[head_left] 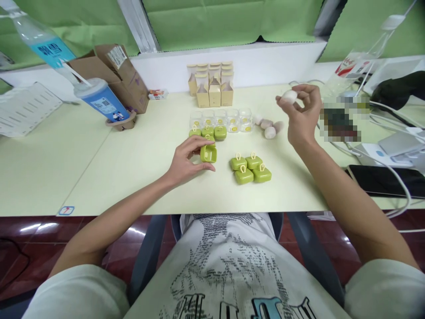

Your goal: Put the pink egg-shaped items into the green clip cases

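Note:
My left hand (186, 158) rests on the table with its fingers closed round a small open green case (208, 153). My right hand (301, 114) is raised above the table and pinches a white oval pebble-like piece (289, 96) between its fingertips. Three more of these pale pieces (268, 127) lie on the table just left of that hand. Several closed green cases (250, 169) with yellow loops sit in a block between my hands. More green cases (208, 131) stand behind my left hand, in front of a row of clear lids (229, 119).
Small tan cartons (214, 84) stand in rows at the back. At the left are a cardboard box (114, 73), a blue cup (102, 103) and a bottle (40, 42). To the right lie cables, a black phone (387, 180) and a white device (378, 153).

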`<state>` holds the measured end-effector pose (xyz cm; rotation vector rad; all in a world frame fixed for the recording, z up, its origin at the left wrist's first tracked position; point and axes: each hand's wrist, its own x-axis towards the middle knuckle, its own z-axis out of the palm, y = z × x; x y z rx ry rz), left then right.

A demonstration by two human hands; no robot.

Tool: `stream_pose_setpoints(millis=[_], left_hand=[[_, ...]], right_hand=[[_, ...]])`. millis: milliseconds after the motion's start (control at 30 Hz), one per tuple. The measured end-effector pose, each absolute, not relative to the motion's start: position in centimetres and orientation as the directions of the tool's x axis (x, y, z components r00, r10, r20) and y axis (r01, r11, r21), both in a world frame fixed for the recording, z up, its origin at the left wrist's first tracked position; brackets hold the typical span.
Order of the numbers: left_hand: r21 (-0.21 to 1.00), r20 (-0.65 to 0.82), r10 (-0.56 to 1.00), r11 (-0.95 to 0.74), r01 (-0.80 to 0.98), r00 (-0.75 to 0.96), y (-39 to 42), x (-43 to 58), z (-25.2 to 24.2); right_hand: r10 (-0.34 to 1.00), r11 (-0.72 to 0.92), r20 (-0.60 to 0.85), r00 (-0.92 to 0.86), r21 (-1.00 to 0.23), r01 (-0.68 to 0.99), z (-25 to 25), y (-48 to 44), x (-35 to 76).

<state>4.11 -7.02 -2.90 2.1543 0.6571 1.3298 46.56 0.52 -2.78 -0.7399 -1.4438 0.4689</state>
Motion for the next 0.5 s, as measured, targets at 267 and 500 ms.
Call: stream_pose_setpoints(millis=[267, 500], left_hand=[[0.597, 0.713, 0.609, -0.787, 0.154, 0.347, -7.6, 4.6, -2.8], [0.499, 0.782, 0.535, -0.845, 0.194, 0.32, -8.1, 5.0, -2.9]], right_hand=[[0.757, 0.637, 0.618, -0.21, -0.77, 0.03, 0.3, -9.5, 33.6], [0.663, 0.727, 0.654, -0.365, -0.679, 0.104, 0.5, -10.9, 32.8]])
